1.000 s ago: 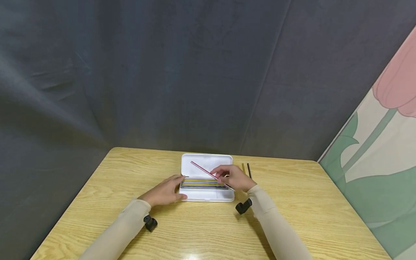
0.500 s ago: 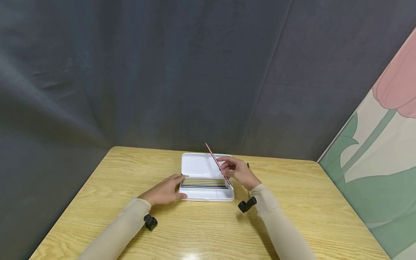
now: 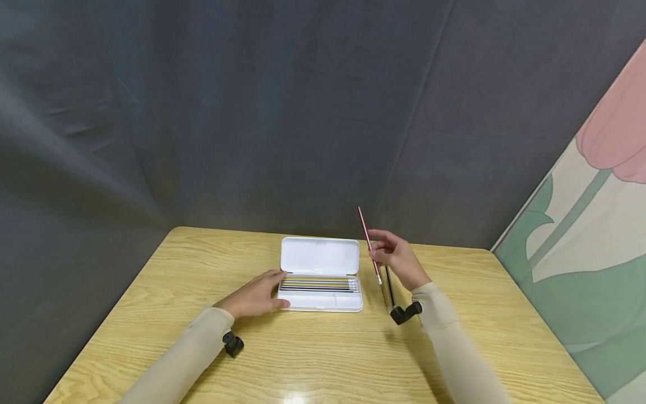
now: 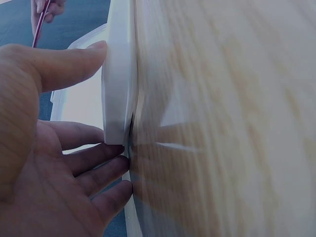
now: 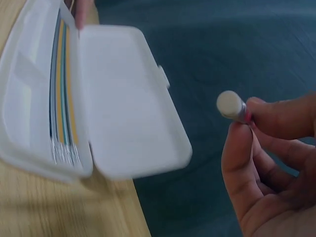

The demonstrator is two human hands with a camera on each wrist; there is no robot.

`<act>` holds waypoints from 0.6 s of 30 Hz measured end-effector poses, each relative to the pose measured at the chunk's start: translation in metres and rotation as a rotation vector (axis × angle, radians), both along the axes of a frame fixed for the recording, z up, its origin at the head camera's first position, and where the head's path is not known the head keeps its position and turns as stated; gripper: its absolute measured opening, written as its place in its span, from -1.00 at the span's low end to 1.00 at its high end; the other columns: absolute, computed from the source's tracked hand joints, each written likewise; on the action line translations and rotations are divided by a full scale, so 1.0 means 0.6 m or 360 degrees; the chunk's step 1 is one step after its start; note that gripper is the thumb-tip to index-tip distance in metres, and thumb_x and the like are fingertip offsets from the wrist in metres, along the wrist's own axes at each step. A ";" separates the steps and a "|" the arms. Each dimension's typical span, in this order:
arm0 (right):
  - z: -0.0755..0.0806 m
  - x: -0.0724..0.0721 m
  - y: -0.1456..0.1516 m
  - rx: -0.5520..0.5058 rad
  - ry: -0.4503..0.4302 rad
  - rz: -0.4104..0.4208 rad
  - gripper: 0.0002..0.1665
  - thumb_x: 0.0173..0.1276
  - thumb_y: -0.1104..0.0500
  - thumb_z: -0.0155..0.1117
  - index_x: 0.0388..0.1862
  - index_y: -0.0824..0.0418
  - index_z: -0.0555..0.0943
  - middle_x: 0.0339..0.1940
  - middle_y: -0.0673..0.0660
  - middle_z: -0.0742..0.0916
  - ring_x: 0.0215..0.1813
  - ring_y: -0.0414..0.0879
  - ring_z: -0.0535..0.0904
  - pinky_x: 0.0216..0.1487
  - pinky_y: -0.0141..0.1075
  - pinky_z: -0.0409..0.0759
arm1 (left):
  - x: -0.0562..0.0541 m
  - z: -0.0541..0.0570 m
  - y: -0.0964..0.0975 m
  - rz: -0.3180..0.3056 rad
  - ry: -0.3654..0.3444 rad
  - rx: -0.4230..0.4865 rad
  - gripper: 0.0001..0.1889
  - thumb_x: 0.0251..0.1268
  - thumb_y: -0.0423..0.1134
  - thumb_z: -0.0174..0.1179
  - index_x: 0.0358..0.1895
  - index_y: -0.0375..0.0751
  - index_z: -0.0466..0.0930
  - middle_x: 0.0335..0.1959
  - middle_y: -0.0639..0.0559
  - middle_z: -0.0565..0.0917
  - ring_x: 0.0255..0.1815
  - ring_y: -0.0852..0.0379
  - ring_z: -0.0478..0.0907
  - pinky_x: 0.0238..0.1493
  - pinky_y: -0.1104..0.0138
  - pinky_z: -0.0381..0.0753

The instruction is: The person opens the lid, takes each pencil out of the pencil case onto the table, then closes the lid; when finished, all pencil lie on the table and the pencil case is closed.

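A white pencil case (image 3: 320, 257) stands open on the table, lid tipped back. Several yellow, dark and white striped pencils (image 3: 315, 284) lie side by side in it, white eraser ends to the right. My left hand (image 3: 255, 294) holds the case's left end, thumb at the front and fingers at the end and back corner. Above the table, right of the case, my right hand (image 3: 402, 261) pinches a red pencil (image 3: 364, 227) between thumb and fingers. The pencil tilts, its white eraser end down. In the right wrist view that eraser (image 5: 229, 104) points at the camera.
A black pencil (image 3: 390, 285) lies on the wooden table (image 3: 242, 359) under the right hand, with a gold-coloured one beside it, partly hidden. A dark curtain (image 3: 282, 123) hangs behind the table's far edge. A flower-patterned panel (image 3: 595, 269) is on the right.
The right hand has lifted the red pencil from over the case and carried it right, past the case's edge, turning it steeper. The left hand has stayed at the case.
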State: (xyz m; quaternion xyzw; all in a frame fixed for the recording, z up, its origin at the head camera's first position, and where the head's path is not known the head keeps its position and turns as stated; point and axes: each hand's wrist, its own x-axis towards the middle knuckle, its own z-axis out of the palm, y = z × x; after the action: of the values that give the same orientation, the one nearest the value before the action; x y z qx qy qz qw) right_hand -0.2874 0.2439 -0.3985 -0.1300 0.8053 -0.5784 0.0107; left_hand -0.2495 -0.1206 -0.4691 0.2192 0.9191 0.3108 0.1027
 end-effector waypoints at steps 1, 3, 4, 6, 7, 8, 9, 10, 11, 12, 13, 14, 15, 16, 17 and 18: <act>0.001 0.000 0.009 -0.0002 -0.0007 -0.0020 -0.38 0.41 0.39 0.25 0.45 0.30 0.42 -0.16 0.19 0.68 -0.27 -0.17 0.66 -0.26 -0.32 0.71 | 0.000 0.000 0.000 -0.0001 -0.0005 -0.0004 -0.15 0.36 0.08 0.32 0.58 -0.22 0.19 0.61 -0.23 0.21 0.63 -0.23 0.15 0.57 -0.14 0.24; 0.004 0.002 0.029 0.0006 -0.0022 -0.0062 -0.37 0.43 0.38 0.24 0.46 0.29 0.41 -0.18 0.11 0.68 -0.26 -0.18 0.66 -0.25 -0.33 0.72 | 0.001 0.001 0.001 0.0000 -0.0016 -0.0002 -0.15 0.36 0.08 0.31 0.59 -0.22 0.18 0.62 -0.23 0.20 0.64 -0.23 0.14 0.57 -0.14 0.24; 0.005 0.003 0.037 0.0008 -0.0028 -0.0084 -0.38 0.44 0.38 0.23 0.47 0.29 0.40 -0.20 0.08 0.68 -0.26 -0.19 0.66 -0.25 -0.35 0.71 | 0.001 0.000 0.001 -0.0001 -0.0019 0.0001 -0.15 0.36 0.08 0.31 0.59 -0.22 0.18 0.62 -0.23 0.20 0.64 -0.23 0.14 0.57 -0.15 0.24; 0.006 0.006 0.055 0.0020 -0.0037 -0.0111 -0.37 0.46 0.37 0.22 0.49 0.29 0.38 -0.20 0.04 0.67 -0.25 -0.20 0.66 -0.24 -0.36 0.71 | 0.000 -0.001 0.000 0.0002 -0.0025 0.0002 -0.15 0.37 0.09 0.30 0.59 -0.20 0.17 0.62 -0.20 0.19 0.64 -0.22 0.13 0.57 -0.14 0.23; 0.007 0.007 0.064 0.0026 -0.0044 -0.0124 -0.36 0.47 0.36 0.21 0.50 0.30 0.36 -0.20 0.03 0.67 -0.24 -0.21 0.65 -0.23 -0.36 0.71 | -0.001 -0.001 -0.001 0.0001 -0.0027 0.0002 -0.15 0.37 0.09 0.30 0.60 -0.19 0.17 0.63 -0.20 0.18 0.65 -0.22 0.13 0.58 -0.15 0.23; 0.007 0.009 0.071 0.0036 -0.0051 -0.0137 -0.36 0.47 0.35 0.21 0.51 0.30 0.35 -0.20 0.02 0.67 -0.24 -0.23 0.65 -0.22 -0.36 0.72 | -0.001 -0.002 -0.002 0.0000 -0.0023 0.0008 -0.15 0.37 0.09 0.30 0.60 -0.19 0.17 0.63 -0.20 0.19 0.64 -0.22 0.13 0.58 -0.15 0.23; 0.007 0.011 0.078 0.0046 -0.0062 -0.0156 -0.36 0.48 0.35 0.21 0.51 0.29 0.35 -0.20 0.01 0.66 -0.24 -0.23 0.64 -0.21 -0.35 0.72 | -0.002 -0.003 -0.002 -0.0002 -0.0023 0.0012 -0.14 0.37 0.09 0.30 0.60 -0.19 0.17 0.63 -0.19 0.18 0.65 -0.22 0.12 0.58 -0.15 0.22; 0.006 0.014 0.085 0.0066 -0.0071 -0.0166 -0.35 0.49 0.34 0.20 0.52 0.29 0.33 -0.19 0.02 0.66 -0.23 -0.24 0.64 -0.20 -0.34 0.72 | -0.002 -0.004 -0.003 -0.0003 -0.0023 0.0011 -0.14 0.37 0.10 0.30 0.60 -0.18 0.17 0.63 -0.19 0.18 0.65 -0.21 0.12 0.58 -0.15 0.22; 0.005 0.016 0.091 0.0083 -0.0082 -0.0175 -0.33 0.49 0.33 0.20 0.54 0.29 0.31 -0.17 0.04 0.66 -0.23 -0.24 0.63 -0.19 -0.33 0.72 | -0.003 -0.004 -0.004 -0.0005 -0.0023 0.0010 -0.14 0.37 0.11 0.30 0.60 -0.18 0.16 0.63 -0.18 0.18 0.65 -0.21 0.12 0.58 -0.15 0.22; 0.004 0.018 0.096 0.0102 -0.0091 -0.0181 -0.32 0.49 0.33 0.20 0.54 0.29 0.30 -0.16 0.06 0.65 -0.23 -0.23 0.63 -0.18 -0.31 0.72 | -0.003 -0.005 -0.005 -0.0008 -0.0020 0.0013 -0.14 0.37 0.11 0.30 0.60 -0.18 0.17 0.63 -0.18 0.18 0.65 -0.21 0.12 0.58 -0.15 0.22; 0.003 0.019 0.100 0.0123 -0.0105 -0.0193 -0.32 0.49 0.33 0.19 0.55 0.28 0.29 -0.16 0.09 0.65 -0.23 -0.24 0.62 -0.18 -0.30 0.73 | -0.002 -0.006 -0.005 -0.0011 -0.0020 0.0016 -0.14 0.37 0.12 0.30 0.60 -0.18 0.16 0.63 -0.18 0.18 0.65 -0.22 0.12 0.57 -0.16 0.22; 0.000 0.021 0.104 0.0148 -0.0116 -0.0204 -0.31 0.49 0.34 0.19 0.56 0.27 0.29 -0.15 0.10 0.65 -0.23 -0.24 0.62 -0.16 -0.27 0.73 | -0.002 -0.006 -0.005 -0.0013 -0.0020 0.0020 -0.13 0.37 0.12 0.30 0.60 -0.19 0.16 0.63 -0.19 0.18 0.65 -0.22 0.12 0.57 -0.16 0.22; -0.003 0.021 0.107 0.0175 -0.0125 -0.0214 -0.31 0.49 0.34 0.18 0.56 0.27 0.28 -0.15 0.11 0.65 -0.23 -0.23 0.62 -0.16 -0.26 0.74 | -0.002 -0.006 -0.005 -0.0014 -0.0023 0.0019 -0.13 0.37 0.12 0.30 0.60 -0.18 0.16 0.63 -0.18 0.17 0.65 -0.22 0.11 0.57 -0.16 0.22; -0.006 0.022 0.110 0.0202 -0.0133 -0.0223 -0.30 0.49 0.35 0.17 0.57 0.26 0.28 -0.15 0.13 0.65 -0.23 -0.22 0.63 -0.16 -0.24 0.74 | -0.001 -0.005 -0.005 -0.0015 -0.0022 0.0019 -0.14 0.37 0.12 0.30 0.60 -0.18 0.17 0.63 -0.18 0.17 0.65 -0.22 0.11 0.57 -0.17 0.22; -0.010 0.022 0.113 0.0223 -0.0140 -0.0227 -0.29 0.48 0.36 0.16 0.57 0.27 0.27 -0.15 0.14 0.65 -0.22 -0.21 0.63 -0.15 -0.22 0.75 | -0.001 -0.006 -0.005 -0.0015 -0.0022 0.0018 -0.14 0.37 0.11 0.30 0.60 -0.18 0.17 0.63 -0.18 0.17 0.65 -0.22 0.11 0.57 -0.16 0.22; -0.014 0.021 0.115 0.0249 -0.0149 -0.0237 -0.29 0.47 0.37 0.16 0.57 0.26 0.27 -0.16 0.13 0.65 -0.22 -0.19 0.64 -0.15 -0.21 0.75 | -0.001 -0.005 -0.004 -0.0014 -0.0021 0.0019 -0.14 0.37 0.11 0.30 0.60 -0.18 0.17 0.63 -0.18 0.17 0.65 -0.22 0.11 0.57 -0.16 0.22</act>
State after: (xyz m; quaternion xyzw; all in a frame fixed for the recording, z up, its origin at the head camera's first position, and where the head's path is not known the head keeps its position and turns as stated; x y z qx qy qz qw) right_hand -0.2747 0.3129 -0.4071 -0.0415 0.8540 -0.5184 0.0153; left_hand -0.2500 -0.1231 -0.4721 0.2218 0.9156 0.3172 0.1089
